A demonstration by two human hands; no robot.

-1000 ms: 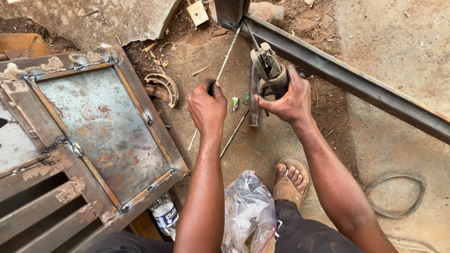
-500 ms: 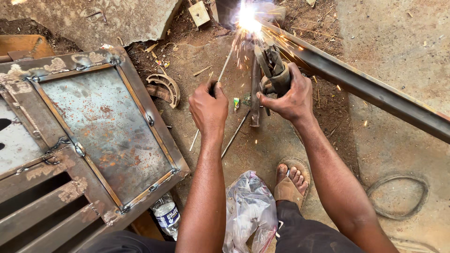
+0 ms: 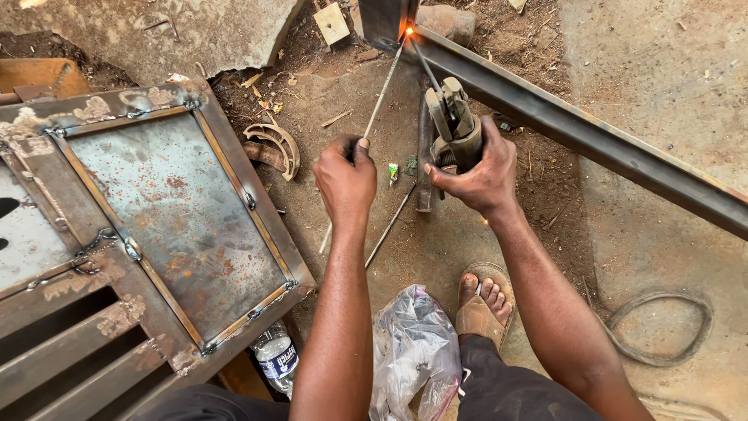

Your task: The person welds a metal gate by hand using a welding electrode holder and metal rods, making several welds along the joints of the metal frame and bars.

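While right hand [image 3: 479, 175] grips holder [image 3: 453, 129] with electrode tip glowing at beam [image 3: 592, 136] joint, left hand [image 3: 347, 183] clenches rod [image 3: 374, 117]. Brace wrists, keep arc short, travel slow.

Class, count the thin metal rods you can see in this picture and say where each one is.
3. One rod is held by the left hand, one electrode sits in the holder gripped by the right hand, one spare rod lies on the ground between them. Others may be hidden.

Steel beam [image 3: 592, 140] blocks right; frame [image 3: 148, 226] crowds left.
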